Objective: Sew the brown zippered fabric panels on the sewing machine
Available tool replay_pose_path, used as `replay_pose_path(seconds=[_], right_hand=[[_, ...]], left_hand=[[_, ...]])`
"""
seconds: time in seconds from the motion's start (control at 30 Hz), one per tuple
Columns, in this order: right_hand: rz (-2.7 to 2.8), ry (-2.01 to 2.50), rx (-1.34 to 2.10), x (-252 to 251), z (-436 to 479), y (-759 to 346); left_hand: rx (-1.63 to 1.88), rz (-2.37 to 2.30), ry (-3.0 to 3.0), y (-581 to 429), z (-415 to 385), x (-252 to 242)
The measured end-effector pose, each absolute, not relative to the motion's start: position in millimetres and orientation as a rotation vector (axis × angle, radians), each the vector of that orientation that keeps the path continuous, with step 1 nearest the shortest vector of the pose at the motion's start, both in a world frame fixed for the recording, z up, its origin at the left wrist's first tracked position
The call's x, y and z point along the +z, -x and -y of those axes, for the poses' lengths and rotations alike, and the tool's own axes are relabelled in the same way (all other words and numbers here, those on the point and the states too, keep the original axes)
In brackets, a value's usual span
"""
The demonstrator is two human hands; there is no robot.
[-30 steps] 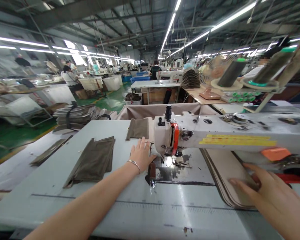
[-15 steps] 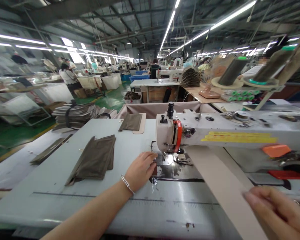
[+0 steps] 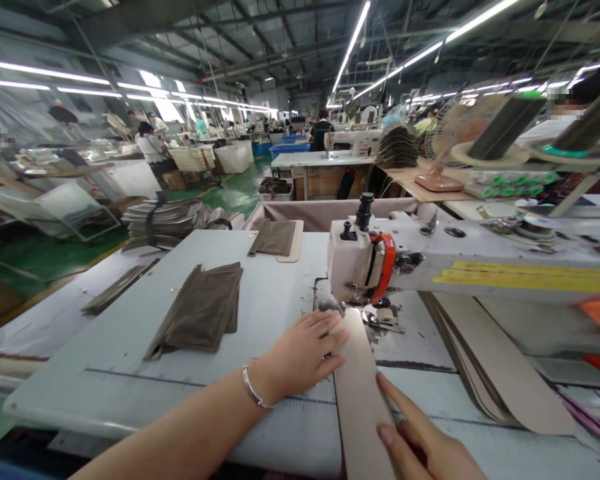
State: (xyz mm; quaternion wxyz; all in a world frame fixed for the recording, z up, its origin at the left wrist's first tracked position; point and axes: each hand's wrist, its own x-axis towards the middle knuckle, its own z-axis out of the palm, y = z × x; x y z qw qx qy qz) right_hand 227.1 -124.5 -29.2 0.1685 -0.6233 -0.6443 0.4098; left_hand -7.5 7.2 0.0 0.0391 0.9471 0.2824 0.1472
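Swung in from the right, the long, flat beige panel (image 3: 363, 400) now lines up beneath the white metal sewing machine's (image 3: 460, 248) head, left hand (image 3: 300, 350) spread ungripping on its left edge, right hand (image 3: 425, 433) half-open against its right.

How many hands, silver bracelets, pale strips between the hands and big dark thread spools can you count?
Hands, left hand and right hand: 2
Silver bracelet: 1
Pale strip between them: 1
Big dark thread spools: 2
Total: 6
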Motion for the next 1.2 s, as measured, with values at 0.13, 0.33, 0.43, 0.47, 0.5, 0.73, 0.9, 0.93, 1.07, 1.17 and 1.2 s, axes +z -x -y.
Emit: replay_pose_path(seconds=[0.13, 0.33, 0.43, 0.47, 0.5, 0.73, 0.9, 0.93, 1.07, 1.17, 1.2], right_hand=[[1.897, 1.747, 1.123, -23.0, 112.8, -223.1], [1.951, 1.812, 1.057, -16.6, 105.5, -218.6], [1.984, 1.8, 1.033, -21.4, 105.0, -221.1], [1.997, 1.795, 1.022, -23.4, 104.9, -221.9], [2.01, 1.793, 1.008, -25.3, 104.7, -222.6], [2.128, 1.766, 0.883, -34.1, 105.4, -221.1], [2.256, 1.808, 0.666, -27.1, 101.8, -224.2], [2.289, 1.788, 0.563, -23.9, 96.0, -225.8], [2.371, 1.471, 0.073, -14.8, 54.9, -228.9], [2.43, 1.335, -0.135, -16.5, 27.3, -224.6], [2.443, 1.336, -0.159, -18.2, 22.4, -222.7]], left_hand=[[0.459, -0.91, -2.861, 6.7, -9.7, -0.8], [0.441, -0.943, -2.843, 5.4, -14.2, -1.5], [0.431, -0.943, -2.838, 5.6, -15.3, -2.1], [0.43, -0.943, -2.834, 5.6, -15.4, -2.1], [0.43, -0.943, -2.828, 5.8, -15.4, -1.9], [0.415, -0.93, -2.791, 7.2, -17.9, 0.0], [0.417, -0.93, -2.767, 7.8, -19.6, -0.3], [0.418, -0.928, -2.764, 7.7, -19.6, -0.3], [0.429, -0.921, -2.759, 7.0, -18.9, 1.0], [0.428, -0.922, -2.758, 6.5, -18.3, 2.8], [0.422, -0.922, -2.756, 6.5, -18.0, 3.6]])
